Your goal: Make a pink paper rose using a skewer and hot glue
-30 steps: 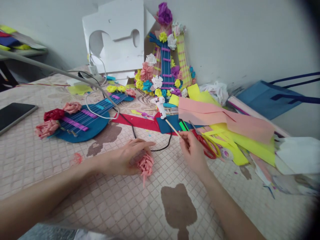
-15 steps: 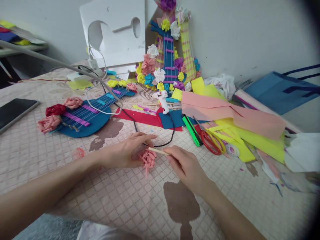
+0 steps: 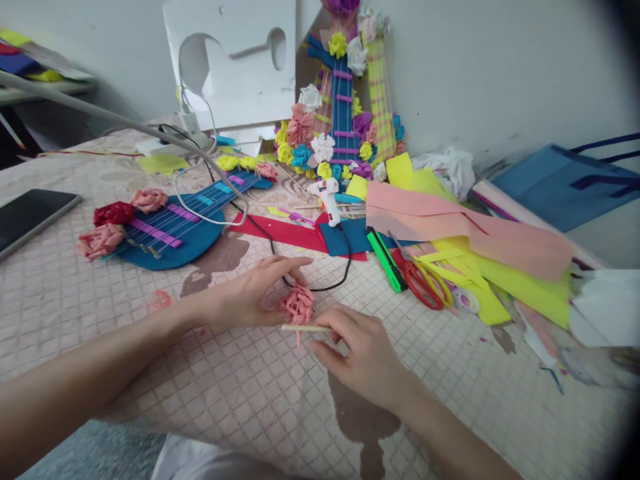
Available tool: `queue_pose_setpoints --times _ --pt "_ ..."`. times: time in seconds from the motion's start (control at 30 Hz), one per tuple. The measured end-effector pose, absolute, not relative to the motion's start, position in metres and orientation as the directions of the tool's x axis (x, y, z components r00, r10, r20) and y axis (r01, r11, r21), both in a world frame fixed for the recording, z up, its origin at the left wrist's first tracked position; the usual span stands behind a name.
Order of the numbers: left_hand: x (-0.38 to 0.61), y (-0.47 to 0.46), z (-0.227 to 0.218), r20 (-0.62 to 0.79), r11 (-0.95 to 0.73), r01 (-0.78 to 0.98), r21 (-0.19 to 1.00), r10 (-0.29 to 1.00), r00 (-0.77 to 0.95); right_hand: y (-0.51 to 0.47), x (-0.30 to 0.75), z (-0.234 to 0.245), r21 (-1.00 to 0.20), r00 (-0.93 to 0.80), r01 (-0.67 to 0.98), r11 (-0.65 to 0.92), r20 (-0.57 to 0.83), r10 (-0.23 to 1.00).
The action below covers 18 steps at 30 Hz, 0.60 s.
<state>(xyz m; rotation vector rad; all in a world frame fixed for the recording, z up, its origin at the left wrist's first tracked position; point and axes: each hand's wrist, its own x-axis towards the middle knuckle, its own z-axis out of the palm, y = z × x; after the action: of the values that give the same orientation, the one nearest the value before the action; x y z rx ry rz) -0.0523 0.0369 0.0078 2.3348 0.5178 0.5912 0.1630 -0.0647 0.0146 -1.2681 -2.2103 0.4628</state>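
My left hand is closed around a small pink paper flower, holding it just above the patterned tabletop. Just to its right and nearer me, my right hand pinches a thin wooden stick, which lies level with its free end pointing left, right under the flower. Both hands are near the middle of the view.
A blue paper guitar with paper roses lies at the left, and a dark tablet further left. A white glue gun with black cord, a green cutter, red scissors and pink and yellow paper sheets lie beyond and right. Decorated guitars lean on the wall.
My right hand has come back from near the scissors with the stick, down and left to the flower. The stick now lies level beneath the flower. My left hand has raised the flower slightly.
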Motion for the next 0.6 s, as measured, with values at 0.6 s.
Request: queue_pose_setpoints --times 0.6 --pt "-0.051 0.036 0.008 0.258 -0.660 0.236 0.713 0.560 0.787 -0.070 0.154 0.003 -0.349 -0.449 0.735 0.581 0.392 0.803"
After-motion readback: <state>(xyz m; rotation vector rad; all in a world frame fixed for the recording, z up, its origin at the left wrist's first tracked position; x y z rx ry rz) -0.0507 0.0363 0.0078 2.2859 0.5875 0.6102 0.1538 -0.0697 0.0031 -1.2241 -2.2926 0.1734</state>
